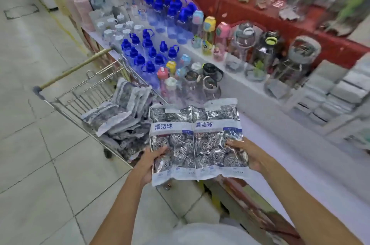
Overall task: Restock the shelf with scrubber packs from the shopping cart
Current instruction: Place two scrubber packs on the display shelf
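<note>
Here, two scrubber packs (195,138) are held side by side above the front edge of the shelf (280,130), between the shopping cart (84,92) and the bare white part of the shelf. The grip of the left hand (149,161) is closed on the lower left corner of the left pack, with the thumb on top. The grip of the right hand (249,153) is closed on the lower right side of the right pack. More packs (122,116) are piled in the cart, just beside the held ones.

Some risks can be judged from this position. The packs are smooth, shiny bags, and each is gripped only at one outer corner, so the inner edges can probably sag or slide apart, and one pack could be dropped to the floor (40,154). If the packs are swung too far forward, the small bottles (172,84) at the shelf front could be knocked over, because they are standing close together and look light.

For open room, the bare shelf surface to the right of the packs is free and wide. It is bounded by the bottles on the far left and by stacked grey boxes (330,92) at the right. The cart rim is near the left pack, so a move to the right seems the safer one.
</note>
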### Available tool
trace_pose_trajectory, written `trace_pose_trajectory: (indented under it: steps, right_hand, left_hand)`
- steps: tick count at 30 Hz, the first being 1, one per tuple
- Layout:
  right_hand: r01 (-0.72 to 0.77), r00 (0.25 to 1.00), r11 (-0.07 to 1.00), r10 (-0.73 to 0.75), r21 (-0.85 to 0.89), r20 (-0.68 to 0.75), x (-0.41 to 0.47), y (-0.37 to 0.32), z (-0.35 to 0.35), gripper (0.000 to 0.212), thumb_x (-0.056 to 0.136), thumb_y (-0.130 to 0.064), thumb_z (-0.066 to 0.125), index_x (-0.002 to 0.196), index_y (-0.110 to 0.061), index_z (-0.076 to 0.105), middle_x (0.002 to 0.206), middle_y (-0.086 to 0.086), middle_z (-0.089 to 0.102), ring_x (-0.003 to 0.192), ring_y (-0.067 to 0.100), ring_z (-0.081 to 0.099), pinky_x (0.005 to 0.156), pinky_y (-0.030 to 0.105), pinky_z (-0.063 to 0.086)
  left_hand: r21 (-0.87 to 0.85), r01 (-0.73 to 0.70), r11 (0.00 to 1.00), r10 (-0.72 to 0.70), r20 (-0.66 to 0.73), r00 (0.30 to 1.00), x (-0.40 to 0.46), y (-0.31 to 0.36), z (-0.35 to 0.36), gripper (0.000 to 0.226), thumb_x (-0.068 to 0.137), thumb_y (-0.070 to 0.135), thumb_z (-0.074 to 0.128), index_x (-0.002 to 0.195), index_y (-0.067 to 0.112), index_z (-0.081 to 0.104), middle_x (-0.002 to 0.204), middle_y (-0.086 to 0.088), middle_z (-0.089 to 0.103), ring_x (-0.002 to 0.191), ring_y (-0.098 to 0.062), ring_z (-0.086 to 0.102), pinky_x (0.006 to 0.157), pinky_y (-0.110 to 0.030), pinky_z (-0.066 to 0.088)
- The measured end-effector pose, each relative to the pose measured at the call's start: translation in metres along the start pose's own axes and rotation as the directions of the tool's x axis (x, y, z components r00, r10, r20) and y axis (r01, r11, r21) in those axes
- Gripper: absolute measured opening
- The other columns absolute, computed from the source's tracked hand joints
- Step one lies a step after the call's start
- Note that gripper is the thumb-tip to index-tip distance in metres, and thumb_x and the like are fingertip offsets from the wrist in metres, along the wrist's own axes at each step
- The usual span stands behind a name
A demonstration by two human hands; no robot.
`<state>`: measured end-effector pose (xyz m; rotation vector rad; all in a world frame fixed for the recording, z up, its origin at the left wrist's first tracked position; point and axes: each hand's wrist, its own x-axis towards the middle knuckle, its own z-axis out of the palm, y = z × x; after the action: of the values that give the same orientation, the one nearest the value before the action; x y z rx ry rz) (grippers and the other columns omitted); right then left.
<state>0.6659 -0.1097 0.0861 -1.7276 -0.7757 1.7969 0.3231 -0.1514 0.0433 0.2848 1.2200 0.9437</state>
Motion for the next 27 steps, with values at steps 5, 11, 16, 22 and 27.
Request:
trace_pose_trajectory:
  steps: [5,11,16,22,27]
  right_hand:
    - [0.038,0.993,0.991,-0.023,0.131,-0.113,-0.072,0.055,-0.083,0.028,0.089,-0.014,0.076,0.112,-0.022,0.064,0.104,0.004,0.069,0.088,0.015,0.06,0.059,0.026,0.051]
    - [0.051,0.964,0.968,0.017,0.246,-0.264,-0.166,0.145,-0.195,0.037,0.086,-0.02,0.078,0.12,-0.025,0.063,0.111,-0.002,0.066,0.115,0.024,0.054,0.099,0.042,0.043]
    - [0.109,0.928,0.916,0.046,0.387,-0.371,-0.248,0.218,-0.275,0.027,0.093,-0.011,0.071,0.113,-0.025,0.058,0.094,-0.006,0.058,0.083,0.011,0.051,0.071,0.028,0.038]
    - [0.154,0.857,0.841,0.147,0.519,-0.493,-0.328,0.299,-0.352,0.042,0.09,-0.013,0.074,0.124,-0.023,0.053,0.121,0.005,0.056,0.111,0.024,0.051,0.102,0.044,0.037]
    - [0.194,0.8,0.791,0.216,0.581,-0.56,-0.368,0.344,-0.402,0.041,0.094,-0.008,0.069,0.128,-0.016,0.048,0.119,0.009,0.05,0.134,0.031,0.043,0.113,0.043,0.03]
  left_hand:
    - [0.114,0.047,0.992,-0.063,0.141,0.988,-0.015,-0.053,0.082,0.042,0.094,0.011,0.07,0.134,0.004,0.06,0.124,-0.03,0.069,0.105,-0.046,0.072,0.079,-0.056,0.061]
    - [0.319,0.092,0.943,-0.161,0.198,0.967,-0.049,-0.149,0.184,0.042,0.088,0.016,0.08,0.126,0.012,0.064,0.115,-0.025,0.074,0.101,-0.046,0.073,0.08,-0.057,0.061]
    - [0.402,0.116,0.908,-0.245,0.287,0.926,-0.072,-0.243,0.257,0.055,0.089,0.012,0.079,0.138,0.009,0.056,0.127,-0.03,0.067,0.116,-0.052,0.065,0.099,-0.074,0.047]
    - [0.547,0.154,0.823,-0.37,0.31,0.876,-0.107,-0.339,0.337,0.052,0.086,0.016,0.081,0.132,0.006,0.057,0.116,-0.029,0.072,0.098,-0.045,0.073,0.085,-0.058,0.06]
    - [0.615,0.133,0.777,-0.403,0.324,0.856,-0.117,-0.399,0.395,0.042,0.091,0.011,0.075,0.129,0.005,0.06,0.108,-0.027,0.075,0.082,-0.039,0.076,0.062,-0.045,0.062]
